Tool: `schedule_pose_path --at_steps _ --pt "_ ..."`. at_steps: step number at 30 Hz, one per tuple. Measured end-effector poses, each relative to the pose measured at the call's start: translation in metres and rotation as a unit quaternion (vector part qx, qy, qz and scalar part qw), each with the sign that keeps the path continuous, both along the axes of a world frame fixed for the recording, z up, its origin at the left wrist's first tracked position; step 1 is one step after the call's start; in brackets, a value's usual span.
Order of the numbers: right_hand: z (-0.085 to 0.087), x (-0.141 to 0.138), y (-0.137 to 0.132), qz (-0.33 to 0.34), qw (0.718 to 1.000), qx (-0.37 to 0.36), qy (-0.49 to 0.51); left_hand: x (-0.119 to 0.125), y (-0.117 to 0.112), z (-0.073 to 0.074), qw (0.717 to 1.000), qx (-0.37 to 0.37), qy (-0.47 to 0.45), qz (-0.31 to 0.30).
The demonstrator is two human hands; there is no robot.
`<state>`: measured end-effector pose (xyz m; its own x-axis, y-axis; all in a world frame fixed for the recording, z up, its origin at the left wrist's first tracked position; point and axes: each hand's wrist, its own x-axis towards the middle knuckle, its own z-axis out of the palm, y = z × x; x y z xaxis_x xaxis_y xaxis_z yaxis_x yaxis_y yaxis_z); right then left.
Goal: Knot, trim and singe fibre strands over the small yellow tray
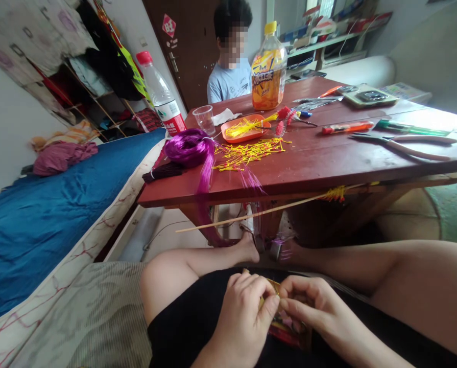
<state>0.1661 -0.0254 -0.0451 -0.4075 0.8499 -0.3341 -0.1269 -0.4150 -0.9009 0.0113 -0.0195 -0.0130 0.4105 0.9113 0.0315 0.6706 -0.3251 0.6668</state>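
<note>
Pinching small yellowish piece [278, 292], mostly hidden: left hand [247, 306], right hand [313, 301].

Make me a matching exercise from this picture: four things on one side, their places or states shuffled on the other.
Things:
1. purple strands
2. pliers
3. orange dish
4. left hand

Places or states:
A. lying on the table, handles apart
B. over the lap, close to the right hand
C. partly hanging over the table's edge
D. holding yellow stems

Pairs: 1-C, 2-A, 3-D, 4-B
</note>
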Motion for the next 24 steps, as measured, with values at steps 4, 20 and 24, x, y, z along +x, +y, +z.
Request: schedule_pose_path --at_steps 4,20,24 --pt "0.0 -0.001 0.002 0.011 0.998 0.051 -0.044 0.003 -0.003 -0.006 0.993 0.114 0.029 -0.011" --pt "0.01 -0.006 0.009 -0.014 0.964 0.188 -0.188 0.001 0.004 -0.001 0.959 0.274 0.07 -0.012" --pt "0.001 -0.007 0.008 -0.085 0.984 0.14 -0.067 0.002 -0.016 0.003 0.938 0.334 0.011 0.096"
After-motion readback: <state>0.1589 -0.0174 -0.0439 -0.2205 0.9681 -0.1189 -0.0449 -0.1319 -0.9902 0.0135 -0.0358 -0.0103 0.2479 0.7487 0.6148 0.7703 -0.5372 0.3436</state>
